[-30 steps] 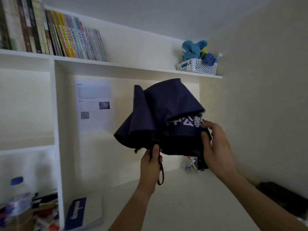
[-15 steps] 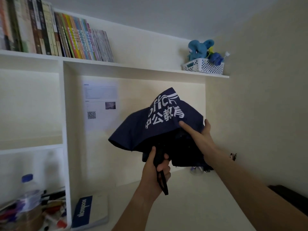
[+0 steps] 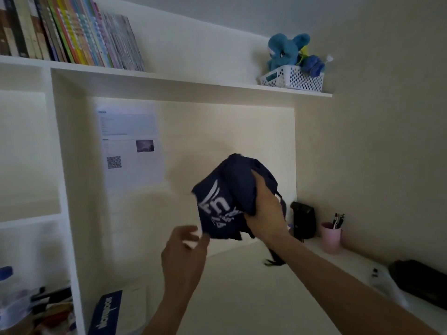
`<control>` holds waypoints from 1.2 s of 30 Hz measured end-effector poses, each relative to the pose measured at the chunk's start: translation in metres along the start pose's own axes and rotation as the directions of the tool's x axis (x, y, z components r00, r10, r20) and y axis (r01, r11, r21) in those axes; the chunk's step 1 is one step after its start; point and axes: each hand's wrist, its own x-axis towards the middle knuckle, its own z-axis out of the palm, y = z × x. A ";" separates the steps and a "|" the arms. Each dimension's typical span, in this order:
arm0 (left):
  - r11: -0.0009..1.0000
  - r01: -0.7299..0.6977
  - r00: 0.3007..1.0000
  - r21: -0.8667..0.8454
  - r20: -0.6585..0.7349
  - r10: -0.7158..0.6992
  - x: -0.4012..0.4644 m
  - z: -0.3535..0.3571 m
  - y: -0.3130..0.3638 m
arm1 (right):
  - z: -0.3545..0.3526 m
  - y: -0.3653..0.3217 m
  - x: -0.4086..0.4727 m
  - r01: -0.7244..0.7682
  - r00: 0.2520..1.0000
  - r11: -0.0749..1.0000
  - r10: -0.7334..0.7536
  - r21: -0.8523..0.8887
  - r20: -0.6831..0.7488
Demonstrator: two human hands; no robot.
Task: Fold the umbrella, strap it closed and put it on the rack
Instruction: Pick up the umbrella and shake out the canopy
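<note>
A navy folding umbrella [image 3: 221, 204] with white lettering is bunched into a compact bundle in mid-air above the desk. My right hand [image 3: 262, 209] wraps around its right side and grips the gathered cloth. A dark strap [image 3: 281, 199] loops out behind that hand. My left hand [image 3: 185, 247] hovers just below and left of the bundle, blurred, fingers spread, holding nothing. The umbrella's handle is hidden. A dark loop [image 3: 273, 261] shows under my right forearm.
A white shelf [image 3: 169, 79] above carries books [image 3: 79, 35] and a white basket [image 3: 294, 78] with a blue plush toy [image 3: 285, 50]. On the desk's right side stand a black case [image 3: 303, 218] and a pink pen cup [image 3: 331, 236]. A blue notebook [image 3: 106, 313] lies lower left.
The canopy has been gathered from a loose spread into a tight bundle in my right hand. My left hand has let go of the handle and dropped away. The view shifted left.
</note>
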 end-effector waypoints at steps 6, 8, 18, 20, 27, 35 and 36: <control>0.531 0.423 0.880 -0.734 0.471 -0.050 0.012 0.031 0.037 | 0.038 -0.015 -0.042 0.443 0.894 0.858 -0.402 -0.260 0.195; 0.390 0.441 0.892 -0.808 0.441 -0.095 0.019 0.033 0.023 | 0.035 -0.011 -0.040 0.534 0.832 0.816 -0.463 -0.219 0.305; 0.437 0.309 0.930 -0.845 0.365 0.048 0.023 0.026 -0.007 | -0.027 -0.053 -0.011 0.048 0.985 0.938 0.012 0.343 -0.170; 0.445 0.310 0.928 -0.840 0.368 0.049 0.022 0.028 -0.010 | -0.032 -0.063 -0.014 0.026 0.994 0.856 0.034 0.517 -0.106; 0.396 0.360 0.926 -0.845 0.376 -0.038 0.021 0.029 -0.025 | -0.051 -0.079 -0.035 -0.012 0.980 0.631 0.163 0.775 -0.118; 0.277 0.346 0.938 -0.897 0.334 -0.089 0.019 0.020 -0.025 | -0.043 -0.035 -0.131 0.098 0.961 0.874 -0.208 0.475 0.184; 0.288 0.341 0.940 -0.895 0.331 -0.085 0.018 0.019 -0.026 | -0.042 -0.033 -0.138 0.126 0.944 0.894 -0.241 0.430 0.226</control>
